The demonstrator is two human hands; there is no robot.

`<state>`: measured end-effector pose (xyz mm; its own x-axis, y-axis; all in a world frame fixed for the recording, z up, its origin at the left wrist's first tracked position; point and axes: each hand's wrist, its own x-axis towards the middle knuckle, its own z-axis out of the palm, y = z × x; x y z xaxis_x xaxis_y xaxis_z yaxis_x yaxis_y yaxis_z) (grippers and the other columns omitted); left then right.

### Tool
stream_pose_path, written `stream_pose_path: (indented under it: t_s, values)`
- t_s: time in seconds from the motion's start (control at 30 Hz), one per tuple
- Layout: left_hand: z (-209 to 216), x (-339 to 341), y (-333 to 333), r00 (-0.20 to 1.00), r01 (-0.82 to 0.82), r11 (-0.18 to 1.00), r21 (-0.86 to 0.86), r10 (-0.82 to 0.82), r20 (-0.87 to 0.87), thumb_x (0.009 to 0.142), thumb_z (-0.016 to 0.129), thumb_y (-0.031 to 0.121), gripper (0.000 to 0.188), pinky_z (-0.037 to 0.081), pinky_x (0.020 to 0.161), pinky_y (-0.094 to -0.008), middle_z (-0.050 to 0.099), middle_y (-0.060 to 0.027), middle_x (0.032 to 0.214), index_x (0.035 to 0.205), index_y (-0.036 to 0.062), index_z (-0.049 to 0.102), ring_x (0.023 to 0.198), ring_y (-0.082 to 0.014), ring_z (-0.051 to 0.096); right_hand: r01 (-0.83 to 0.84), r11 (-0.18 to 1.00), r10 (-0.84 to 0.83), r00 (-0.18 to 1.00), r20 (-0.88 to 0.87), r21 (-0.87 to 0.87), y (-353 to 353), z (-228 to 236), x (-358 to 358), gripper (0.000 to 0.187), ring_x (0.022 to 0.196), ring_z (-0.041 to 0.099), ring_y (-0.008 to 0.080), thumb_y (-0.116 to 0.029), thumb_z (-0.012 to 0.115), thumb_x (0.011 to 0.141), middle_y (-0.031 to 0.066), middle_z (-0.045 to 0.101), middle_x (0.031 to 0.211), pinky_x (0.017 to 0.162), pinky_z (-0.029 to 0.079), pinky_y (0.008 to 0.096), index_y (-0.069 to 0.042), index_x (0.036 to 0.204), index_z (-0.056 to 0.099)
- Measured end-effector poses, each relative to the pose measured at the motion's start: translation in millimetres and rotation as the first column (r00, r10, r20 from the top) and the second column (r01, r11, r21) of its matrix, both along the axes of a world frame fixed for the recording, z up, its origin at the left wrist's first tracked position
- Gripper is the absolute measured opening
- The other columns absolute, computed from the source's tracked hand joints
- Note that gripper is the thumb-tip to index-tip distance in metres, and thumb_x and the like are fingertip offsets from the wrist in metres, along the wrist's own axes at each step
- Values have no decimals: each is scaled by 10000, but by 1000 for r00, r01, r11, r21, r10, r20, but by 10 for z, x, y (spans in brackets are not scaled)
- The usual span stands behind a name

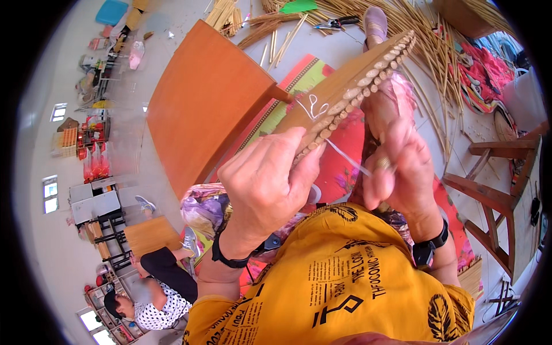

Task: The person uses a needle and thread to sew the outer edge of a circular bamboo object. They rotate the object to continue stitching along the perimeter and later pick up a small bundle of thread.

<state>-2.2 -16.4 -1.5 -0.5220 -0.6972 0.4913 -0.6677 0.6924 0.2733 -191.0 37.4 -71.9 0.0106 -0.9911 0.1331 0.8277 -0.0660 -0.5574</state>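
My left hand (261,178) grips the near end of a flat brown panel (339,77). Rows of round, pale cut stalk ends run along its right-hand edge, and the panel slants up and away to the right. A thin white string (343,154) stretches from that edge to my right hand (405,169), whose curled fingers are closed on it and slightly blurred. More white string (313,108) lies in small loops on the panel's face. My right hand is apart from the panel, over my lap.
An orange wooden tabletop (201,103) stands left of the panel. Loose stalks (422,46) and pliers (335,23) lie on the floor ahead. To the right are a wooden stool (489,192) and a white bucket (526,98). Another person (164,305) sits at lower left.
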Motion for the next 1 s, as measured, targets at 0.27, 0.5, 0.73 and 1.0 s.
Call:
stream_pose_path:
  t_s: [0.27, 0.5, 0.73, 1.0]
  values:
    - [128, 46, -191, 993, -112, 988, 110, 116, -33, 757, 748, 75, 179, 463, 502, -346, 618, -122, 678, 891, 1, 655, 564, -278, 606, 323, 823, -217, 939, -268, 466, 559, -864, -690, 170, 458, 258, 57, -164, 524, 974, -58, 310, 584, 413, 302, 227, -99, 835, 450]
    - [101, 118, -292, 976, -149, 964, 219, 179, -127, 845, 699, 107, 174, 461, 527, -305, 615, -131, 687, 938, -32, 651, 572, -213, 602, 273, 882, -126, 922, -367, 383, 95, -388, -431, 107, 418, 319, 23, -138, 509, 973, -31, 488, 620, 337, 226, 185, -102, 878, 474]
    - [152, 118, -322, 973, -202, 958, 205, 219, -68, 856, 678, 91, 163, 458, 530, -296, 616, -140, 697, 944, -43, 647, 571, -212, 596, 144, 988, -114, 914, -389, 48, -497, 35, 263, 41, 560, 530, 53, 2, 573, 898, 30, 611, 824, 486, 435, 192, -12, 936, 568]
    - [171, 120, -361, 971, -209, 951, 228, 230, -72, 860, 670, 62, 159, 451, 533, -266, 638, -111, 715, 969, -52, 652, 593, -135, 587, 159, 979, -87, 895, -437, 130, -553, -135, 538, 46, 674, 571, 36, 3, 638, 867, -10, 636, 768, 598, 460, 189, 23, 895, 669]
